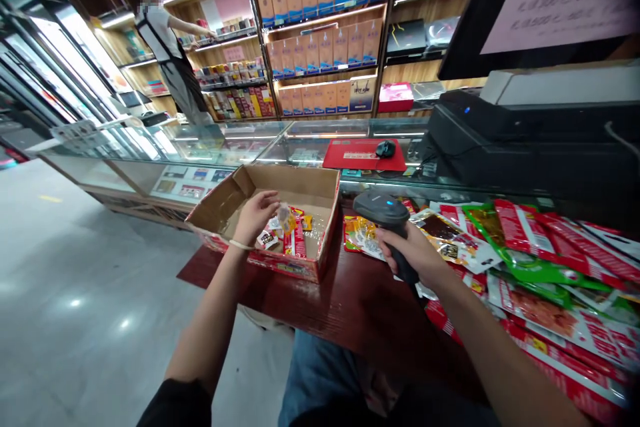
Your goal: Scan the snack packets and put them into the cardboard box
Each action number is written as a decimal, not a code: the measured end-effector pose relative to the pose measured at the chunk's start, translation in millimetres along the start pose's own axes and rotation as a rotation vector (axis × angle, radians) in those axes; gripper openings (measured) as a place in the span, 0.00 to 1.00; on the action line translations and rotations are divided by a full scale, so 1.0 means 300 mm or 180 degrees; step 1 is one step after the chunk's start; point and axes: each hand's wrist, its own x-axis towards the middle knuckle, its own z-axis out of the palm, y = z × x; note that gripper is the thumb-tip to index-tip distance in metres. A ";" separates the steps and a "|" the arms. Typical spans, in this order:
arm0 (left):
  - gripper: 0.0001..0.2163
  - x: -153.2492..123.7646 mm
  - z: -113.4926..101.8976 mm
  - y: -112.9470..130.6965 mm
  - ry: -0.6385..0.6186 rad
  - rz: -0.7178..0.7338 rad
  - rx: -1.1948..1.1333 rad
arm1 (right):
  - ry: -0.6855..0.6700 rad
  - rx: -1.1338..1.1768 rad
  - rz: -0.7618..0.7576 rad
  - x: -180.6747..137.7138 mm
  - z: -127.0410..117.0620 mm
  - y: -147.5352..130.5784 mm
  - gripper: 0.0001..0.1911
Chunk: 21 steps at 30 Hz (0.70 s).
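Observation:
My left hand (256,215) is over the open cardboard box (275,269), its fingers apart and curved. Just beside the fingertips is a small clear packet (287,219) with something yellowish in it; I cannot tell whether it is in the air or touching others. Inside the box lie a few snack packets, among them a red one (295,243). My right hand (420,255) is wrapped round the handle of a black barcode scanner (383,208) showing a blue light. Under the scanner's head lies a yellow-and-red snack packet (359,235).
Many snack packets (545,280) are heaped at the right of the dark red wooden table (335,310). Behind stand a glass counter (300,140), a red mat (345,155) with a mouse (385,149), and a black machine (500,140). A person (167,47) reaches toward shelves at the back left.

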 end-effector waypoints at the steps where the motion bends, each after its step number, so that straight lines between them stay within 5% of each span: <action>1: 0.22 0.001 0.001 -0.001 0.0002 -0.0003 -0.0091 | -0.0010 -0.0003 -0.0015 0.002 0.006 0.000 0.20; 11: 0.16 -0.085 0.112 0.161 0.0165 0.0594 -0.0710 | 0.0409 0.0114 -0.0087 -0.036 -0.099 -0.003 0.17; 17: 0.13 -0.189 0.354 0.302 -0.0461 0.0761 -0.0969 | 0.0756 0.0206 -0.0124 -0.074 -0.223 0.003 0.17; 21: 0.12 -0.259 0.560 0.314 -0.0905 0.0703 -0.1149 | 0.0987 0.0270 -0.0086 -0.105 -0.319 0.021 0.17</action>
